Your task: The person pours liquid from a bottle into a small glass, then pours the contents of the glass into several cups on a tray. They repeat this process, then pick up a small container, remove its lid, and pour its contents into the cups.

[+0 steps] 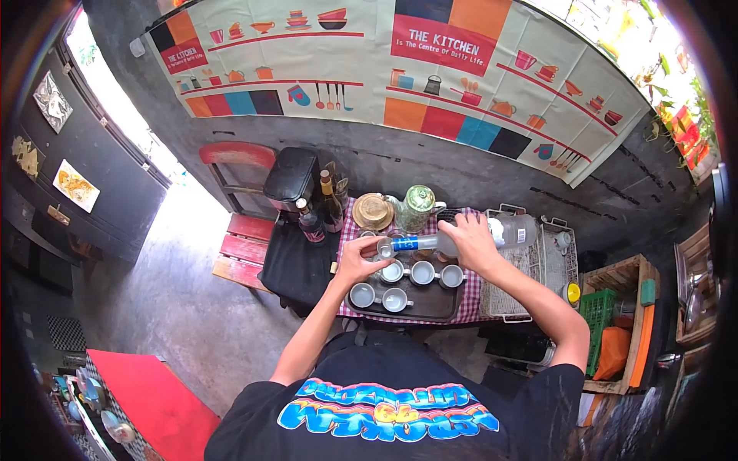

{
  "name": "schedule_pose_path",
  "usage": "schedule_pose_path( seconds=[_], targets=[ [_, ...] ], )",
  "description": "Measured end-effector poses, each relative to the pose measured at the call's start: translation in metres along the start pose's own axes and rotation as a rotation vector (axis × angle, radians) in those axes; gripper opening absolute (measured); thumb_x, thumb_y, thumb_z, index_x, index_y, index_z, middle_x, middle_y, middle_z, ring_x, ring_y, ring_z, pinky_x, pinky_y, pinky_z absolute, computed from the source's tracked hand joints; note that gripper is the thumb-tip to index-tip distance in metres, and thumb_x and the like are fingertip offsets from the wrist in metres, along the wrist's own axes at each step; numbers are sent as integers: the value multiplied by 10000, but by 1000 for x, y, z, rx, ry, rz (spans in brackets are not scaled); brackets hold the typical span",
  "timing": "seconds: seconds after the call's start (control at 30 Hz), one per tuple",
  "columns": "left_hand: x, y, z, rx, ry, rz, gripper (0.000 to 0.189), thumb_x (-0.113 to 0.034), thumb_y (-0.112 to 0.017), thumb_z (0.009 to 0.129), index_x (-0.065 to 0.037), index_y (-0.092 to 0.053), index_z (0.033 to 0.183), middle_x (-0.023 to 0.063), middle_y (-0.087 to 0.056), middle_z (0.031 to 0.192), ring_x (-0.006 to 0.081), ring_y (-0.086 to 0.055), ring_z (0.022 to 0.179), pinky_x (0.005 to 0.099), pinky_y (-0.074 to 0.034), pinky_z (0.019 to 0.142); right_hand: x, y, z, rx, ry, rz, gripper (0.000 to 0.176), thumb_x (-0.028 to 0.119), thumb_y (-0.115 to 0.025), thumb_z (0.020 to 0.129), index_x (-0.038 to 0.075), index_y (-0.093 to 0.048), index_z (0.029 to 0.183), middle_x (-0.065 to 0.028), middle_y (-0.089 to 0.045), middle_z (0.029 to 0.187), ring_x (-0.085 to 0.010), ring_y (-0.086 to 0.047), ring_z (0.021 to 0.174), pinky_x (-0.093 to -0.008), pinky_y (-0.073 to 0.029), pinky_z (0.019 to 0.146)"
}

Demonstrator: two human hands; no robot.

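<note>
My right hand [473, 242] is wrapped round a large clear bottle [513, 231], which lies almost level with its neck pointing left. Blue marking shows on the neck. At the bottle's mouth, the fingers of my left hand [358, 261] close round a small glass [385, 249]. Whether liquid is flowing cannot be made out. Below my hands, several white mugs [394, 300] stand upright on a dark tray [430, 311]. Behind the glass are a green patterned jug [419, 201] and a round wooden-looking lidded pot [373, 211].
Two dark bottles [311, 224] stand on the left, near a black bin-like container [291, 175]. A wire rack [503, 300] is to the right, with a wooden crate [617, 326] beyond it. A red chair [244, 250] stands left of the table.
</note>
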State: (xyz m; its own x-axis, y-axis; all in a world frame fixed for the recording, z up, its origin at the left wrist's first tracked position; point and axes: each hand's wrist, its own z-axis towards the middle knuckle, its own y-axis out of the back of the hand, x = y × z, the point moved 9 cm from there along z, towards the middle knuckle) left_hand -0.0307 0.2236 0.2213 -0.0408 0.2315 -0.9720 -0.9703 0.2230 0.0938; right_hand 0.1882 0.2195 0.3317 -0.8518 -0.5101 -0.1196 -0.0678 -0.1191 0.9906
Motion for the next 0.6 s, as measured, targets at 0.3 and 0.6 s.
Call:
schedule_pose_path(
  seconds=[0.3,0.6],
  targets=[
    [-6,4,0,8,-14,-35,535,-82,-911,706,41,-704,1184,120,-715,1125,162,-701,1006,327,-590,927,6,12,1,-17,0,15,650,130,-860,653,187,-568,1231,-120,-598,1060,-322,-596,1016,-503,-410,845],
    [-5,14,0,10,-16,-6,538,-73,-907,705,43,-701,1188,129,-708,1166,166,-697,1025,328,-580,952,15,13,3,-29,-12,9,648,140,-867,652,184,-572,1227,-116,-600,1064,-319,-589,1018,-492,-409,829]
  ],
)
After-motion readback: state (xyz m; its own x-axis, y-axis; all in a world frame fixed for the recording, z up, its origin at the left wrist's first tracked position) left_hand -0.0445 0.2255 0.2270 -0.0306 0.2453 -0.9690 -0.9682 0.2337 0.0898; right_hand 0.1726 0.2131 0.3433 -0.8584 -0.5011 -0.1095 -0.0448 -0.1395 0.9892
